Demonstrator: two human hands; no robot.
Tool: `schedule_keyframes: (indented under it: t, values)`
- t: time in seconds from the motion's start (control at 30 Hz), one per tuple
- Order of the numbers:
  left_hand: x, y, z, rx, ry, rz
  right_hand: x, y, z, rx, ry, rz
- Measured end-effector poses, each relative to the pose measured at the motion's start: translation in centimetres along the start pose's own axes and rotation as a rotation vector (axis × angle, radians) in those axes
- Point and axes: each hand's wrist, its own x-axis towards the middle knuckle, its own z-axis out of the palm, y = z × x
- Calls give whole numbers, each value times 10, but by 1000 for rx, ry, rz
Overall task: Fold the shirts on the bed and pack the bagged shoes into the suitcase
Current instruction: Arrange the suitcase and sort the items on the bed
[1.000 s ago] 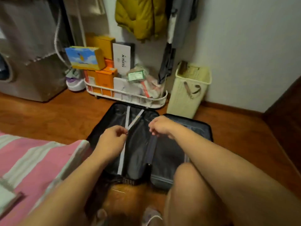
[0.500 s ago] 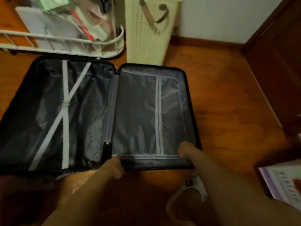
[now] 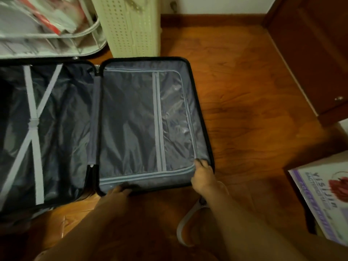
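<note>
The right hand [image 3: 202, 174] pinches the lining at the near right corner of the open suitcase [image 3: 199, 102]; the left hand [image 3: 117, 193] grips its near edge. The suitcase lies flat on the wooden floor [image 3: 244, 81], a cream basket [image 3: 130, 29] beyond it.

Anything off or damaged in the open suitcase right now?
Nothing stands out. The black hard-shell suitcase lies open flat on the wooden floor; its grey zipped divider panel and grey crossed straps look intact. The left hand grips the near rim, and the right hand holds the divider's near right corner. No shoes are inside yet.
</note>
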Motion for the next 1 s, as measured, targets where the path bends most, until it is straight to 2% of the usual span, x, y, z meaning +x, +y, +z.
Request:
schedule_keyframes:
  t: [0.1, 0.2, 0.27, 0.47, 0.63, 0.7, 0.83, 1.0]
  values:
    - [-19, -13, -14, 22, -9, -26, 3, -23, -5, -90, -133, 111]
    - [-17, -20, -47, -71, 101, -51, 22, -55, -23, -215, -274, 161]
    - [-3, -32, -76, -109, 187, -57, 48, -79, -47, -237, -285, 156]
    - [66, -94, -169, -191, 366, -98, 149, -201, -99, -318, -164, -177]
    - [160, -117, -232, -424, 562, -103, 254, -330, -85, -200, 13, -480]
    - [190, -119, -245, -512, 577, -120, 290, -376, -75, -147, 105, -553]
    - [218, -123, -247, -450, 554, -123, 348, -433, -58, -48, 294, -491]
    - [225, -127, -246, -346, 564, -95, 390, -460, -55, -95, 353, -384]
